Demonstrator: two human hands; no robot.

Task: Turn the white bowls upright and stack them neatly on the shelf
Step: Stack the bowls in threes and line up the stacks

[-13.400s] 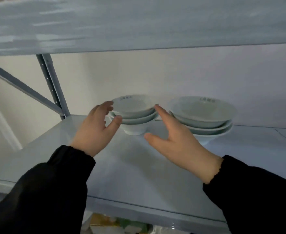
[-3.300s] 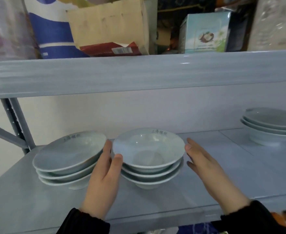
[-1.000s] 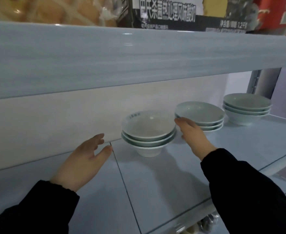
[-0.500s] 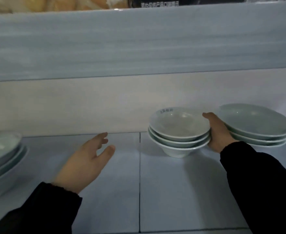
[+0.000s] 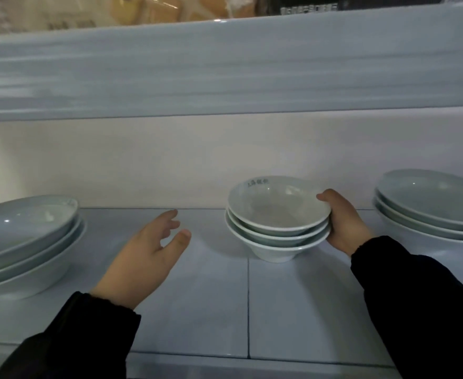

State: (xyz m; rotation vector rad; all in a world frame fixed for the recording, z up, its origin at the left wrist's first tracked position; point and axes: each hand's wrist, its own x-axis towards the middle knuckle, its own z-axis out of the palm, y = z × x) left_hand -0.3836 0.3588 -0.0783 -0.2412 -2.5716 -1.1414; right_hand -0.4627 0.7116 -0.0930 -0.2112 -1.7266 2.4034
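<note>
A stack of three small white bowls [image 5: 276,214] stands upright on the grey shelf [image 5: 203,302], right of centre. My right hand [image 5: 341,221] grips the stack's right side, thumb over the top bowl's rim and fingers under the lower bowls. My left hand [image 5: 148,253] hovers open above the shelf to the left of the stack, fingers spread and not touching it. A stack of wider bowls [image 5: 25,239] sits at the far left and another wide stack [image 5: 432,209] at the far right, both upright.
The upper shelf's front beam [image 5: 224,67] hangs low across the view, with bagged goods and a box on top. A pale wall closes the back. A seam [image 5: 248,310] splits the shelf boards below the small stack.
The view has shifted right, so the left wide stack shows more fully. My right hand still holds the small stack's right side. My left hand stays open to its left.
</note>
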